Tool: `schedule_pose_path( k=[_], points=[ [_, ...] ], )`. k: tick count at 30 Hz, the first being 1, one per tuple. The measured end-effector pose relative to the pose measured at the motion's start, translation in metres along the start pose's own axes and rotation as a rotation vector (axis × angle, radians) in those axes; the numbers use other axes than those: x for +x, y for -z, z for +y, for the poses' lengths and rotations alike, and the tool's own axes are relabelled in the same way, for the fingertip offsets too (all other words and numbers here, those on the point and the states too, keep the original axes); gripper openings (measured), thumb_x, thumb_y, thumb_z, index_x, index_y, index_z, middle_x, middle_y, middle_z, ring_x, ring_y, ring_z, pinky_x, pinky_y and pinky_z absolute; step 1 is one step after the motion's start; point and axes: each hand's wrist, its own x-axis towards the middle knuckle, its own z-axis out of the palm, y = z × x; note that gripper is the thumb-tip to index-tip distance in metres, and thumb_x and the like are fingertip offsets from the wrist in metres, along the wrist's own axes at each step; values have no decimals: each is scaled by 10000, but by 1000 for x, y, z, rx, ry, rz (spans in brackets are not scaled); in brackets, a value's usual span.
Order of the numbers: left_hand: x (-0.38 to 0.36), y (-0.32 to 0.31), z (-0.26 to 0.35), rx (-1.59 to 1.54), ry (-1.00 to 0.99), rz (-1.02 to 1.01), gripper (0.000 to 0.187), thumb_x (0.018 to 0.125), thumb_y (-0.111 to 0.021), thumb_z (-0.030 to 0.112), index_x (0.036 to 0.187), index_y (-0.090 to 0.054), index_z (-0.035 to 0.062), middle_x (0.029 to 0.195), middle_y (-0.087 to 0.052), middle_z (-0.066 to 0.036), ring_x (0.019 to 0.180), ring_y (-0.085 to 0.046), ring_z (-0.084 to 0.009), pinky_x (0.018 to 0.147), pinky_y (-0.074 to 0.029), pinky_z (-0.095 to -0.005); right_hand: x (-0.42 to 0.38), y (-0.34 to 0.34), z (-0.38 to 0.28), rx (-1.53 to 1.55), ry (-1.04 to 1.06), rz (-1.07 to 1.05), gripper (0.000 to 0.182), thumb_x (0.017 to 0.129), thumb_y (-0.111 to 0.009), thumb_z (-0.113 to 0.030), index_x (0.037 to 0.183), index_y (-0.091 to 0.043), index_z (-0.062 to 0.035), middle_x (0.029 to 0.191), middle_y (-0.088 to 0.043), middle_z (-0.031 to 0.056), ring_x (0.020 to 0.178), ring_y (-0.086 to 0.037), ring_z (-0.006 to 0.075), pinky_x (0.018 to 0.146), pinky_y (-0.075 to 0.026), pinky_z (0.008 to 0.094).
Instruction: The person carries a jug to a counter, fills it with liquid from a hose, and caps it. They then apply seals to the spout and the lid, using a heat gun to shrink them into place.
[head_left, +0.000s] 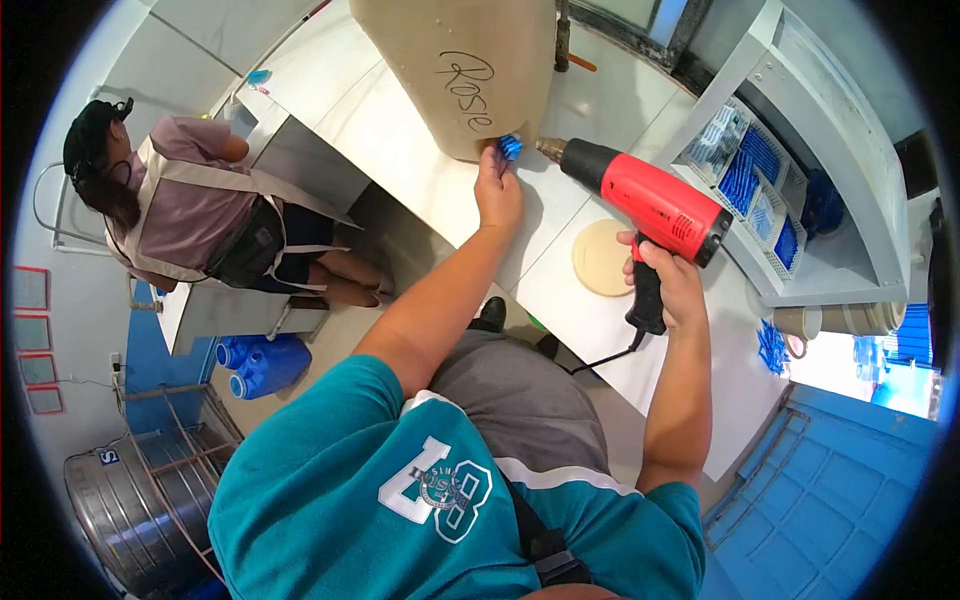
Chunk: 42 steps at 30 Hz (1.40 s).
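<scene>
The right hand point(672, 282) grips a red heat gun point(660, 205), nozzle pointing toward a blue piece point(511, 147) at the beige container point(430, 35) on the worktop point(560, 222); the left hand point(497, 195) pinches that piece.

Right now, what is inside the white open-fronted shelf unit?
White plastic baskets hold blue and pale items, with dark-blue objects alongside. Their contents cover the basket bottoms, which cannot be seen.
</scene>
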Motion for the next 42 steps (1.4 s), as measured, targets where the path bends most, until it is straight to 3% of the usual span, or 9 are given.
schedule_pose_path(
  k=[12,17,21,24,26,31,35,37,42],
  points=[
    [9,24,-11,-149,50,-225,645,932,-377,-134,1556,-221,-89,1603,-350,-199,1476,-391,-274,1193,-345,-362,-37,-24,39,71,85,42,399,916,-670,-184,1233,-622,53,1129,-688,157,768,-654,178,679,-570,329],
    [-1,50,16,-165,266,-330,626,973,-436,-91,1564,-230,-68,1593,-370,-215,1463,-407,-288,1172,-369,-372,-70,-20,-31,-15,481,129,759,837,-752,-473,1348,-531,43,1248,-656,197,723,-647,195,634,-553,324],
    [7,102,38,-67,437,-603,560,1011,-500,-11,1537,-312,-54,1545,-447,-207,1399,-482,-268,1135,-410,-357,-87,-18,-137,-131,708,261,702,1001,-570,-408,1510,-347,20,1418,-529,330,884,-710,223,724,-590,300],
    [31,134,74,-26,623,-757,506,1029,-544,57,1500,-389,-42,1500,-502,-194,1338,-531,-244,1101,-438,-349,-81,0,-211,-352,605,604,477,1006,-584,-366,1306,-609,4,965,-728,103,707,-614,91,654,-511,230],
    [52,155,76,-39,602,-816,501,1028,-563,82,1489,-408,-39,1475,-526,-185,1317,-543,-232,1092,-442,-346,-62,-7,-249,-604,522,934,457,937,-690,-418,1187,-685,-36,867,-699,40,674,-601,92,647,-492,235],
    [95,188,81,15,451,-900,486,1026,-585,114,1469,-441,-27,1389,-590,-162,1278,-564,-212,1078,-446,-340,-13,3,-311,-1363,284,1052,533,839,-755,-426,1193,-662,-39,833,-679,45,592,-549,104,515,-439,291],
    [119,201,93,256,293,-916,422,1021,-580,88,1423,-504,-17,1314,-629,-151,1208,-602,-210,1040,-473,-329,32,28,-331,-1687,134,960,535,807,-783,-382,1163,-690,7,913,-714,114,698,-642,202,681,-528,356],
    [133,207,95,266,240,-826,383,1021,-584,82,1392,-542,-7,1293,-642,-148,1189,-612,-208,1027,-478,-325,46,42,-329,-1836,68,956,463,779,-788,-351,1096,-732,-19,986,-742,187,936,-718,338,881,-527,397],
    [191,214,126,168,35,-631,346,1019,-580,52,1358,-565,-15,1314,-639,-109,1183,-603,-187,1040,-468,-324,53,49,-318,-1853,194,969,431,820,-748,-334,1103,-718,-11,973,-744,216,975,-718,367,880,-533,425]
  ],
)
